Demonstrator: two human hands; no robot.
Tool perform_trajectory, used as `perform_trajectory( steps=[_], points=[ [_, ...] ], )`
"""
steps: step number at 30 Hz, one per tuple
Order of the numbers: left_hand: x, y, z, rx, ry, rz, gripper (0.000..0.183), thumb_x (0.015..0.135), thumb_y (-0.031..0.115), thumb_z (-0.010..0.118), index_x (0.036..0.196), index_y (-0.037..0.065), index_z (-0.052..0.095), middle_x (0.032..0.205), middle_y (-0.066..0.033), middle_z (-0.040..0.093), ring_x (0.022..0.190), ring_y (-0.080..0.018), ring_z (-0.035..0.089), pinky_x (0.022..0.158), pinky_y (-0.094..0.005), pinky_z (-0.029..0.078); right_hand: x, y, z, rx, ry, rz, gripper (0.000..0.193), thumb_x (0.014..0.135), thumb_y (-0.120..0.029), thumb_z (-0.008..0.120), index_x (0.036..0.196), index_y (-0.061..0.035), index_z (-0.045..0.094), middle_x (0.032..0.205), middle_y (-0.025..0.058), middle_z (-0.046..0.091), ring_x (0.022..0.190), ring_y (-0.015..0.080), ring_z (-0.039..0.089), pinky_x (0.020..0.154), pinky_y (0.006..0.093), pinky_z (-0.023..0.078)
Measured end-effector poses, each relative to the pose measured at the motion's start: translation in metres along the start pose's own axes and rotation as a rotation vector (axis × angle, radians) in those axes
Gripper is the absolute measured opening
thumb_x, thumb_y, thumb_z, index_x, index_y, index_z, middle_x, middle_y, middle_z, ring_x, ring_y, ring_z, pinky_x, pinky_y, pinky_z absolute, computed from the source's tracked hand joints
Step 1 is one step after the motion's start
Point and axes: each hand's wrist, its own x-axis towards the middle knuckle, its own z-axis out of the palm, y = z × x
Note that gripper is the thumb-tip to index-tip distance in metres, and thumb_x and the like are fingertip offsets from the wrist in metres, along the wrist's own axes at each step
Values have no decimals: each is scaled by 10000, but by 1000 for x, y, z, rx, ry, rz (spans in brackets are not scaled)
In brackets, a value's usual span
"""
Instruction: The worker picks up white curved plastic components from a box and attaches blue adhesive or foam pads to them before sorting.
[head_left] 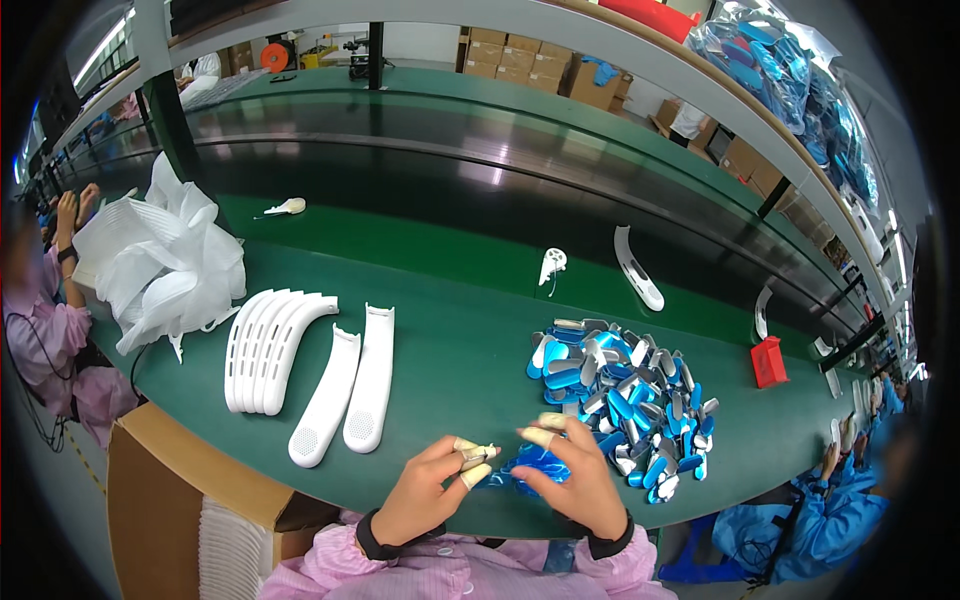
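My left hand (425,490) is closed near the table's front edge, pale finger cots on its fingertips. Pinched between them is a small silvery part (477,457), mostly covered by the fingers. Just to its right, my right hand (580,480) has its thumb and fingers apart, also with finger cots. Crumpled blue film (540,465) lies by the right thumb, between the two hands. Beyond the right hand spreads a heap of small oval parts (630,390), blue and silver. Two curved white handle-like shells (370,385) with dotted round ends lie left of my hands.
Several slotted white shells (265,350) stand side by side at left, near white foam wrapping (165,265). An open cardboard box (180,490) sits below left. A red bin (768,362) is at right. On the conveyor lies a white shell (637,268). Co-workers sit on both sides.
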Motion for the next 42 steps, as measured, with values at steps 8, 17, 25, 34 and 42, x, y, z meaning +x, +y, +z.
perform_trajectory(
  steps=[8,17,25,34,42],
  points=[
    [-1,-10,-2,-114,-122,-38,153,815,97,661,933,2,647,812,-83,592,640,-211,558,561,-317,432,14,7,34,1298,-203,181,113,841,22,599,952,5,612,1117,134,557,971,214,601,871,328,470],
    [3,-10,-3,-19,136,-257,513,778,167,716,1218,31,491,835,-117,661,673,-215,648,593,-295,480,18,13,37,1458,-70,322,89,915,-73,536,985,-19,543,913,118,644,939,246,632,804,332,500],
    [10,-64,-60,702,496,-208,393,728,25,658,1073,-97,515,1048,-216,513,1026,-382,457,858,-440,383,14,19,24,1544,-76,516,189,910,-82,539,1076,5,523,852,95,596,692,178,607,642,309,544],
    [13,-58,-45,664,244,-194,585,624,48,764,1137,-63,506,1170,-228,457,1053,-400,438,914,-430,399,11,29,28,1145,-13,255,172,801,63,637,971,46,616,921,73,598,798,124,589,692,281,542],
    [15,-46,-39,506,180,-415,730,651,45,748,1288,-33,400,1107,-223,533,1030,-375,536,864,-379,447,16,18,17,1061,-62,350,191,785,51,670,972,29,633,916,67,651,802,121,628,712,229,521]
  ],
)
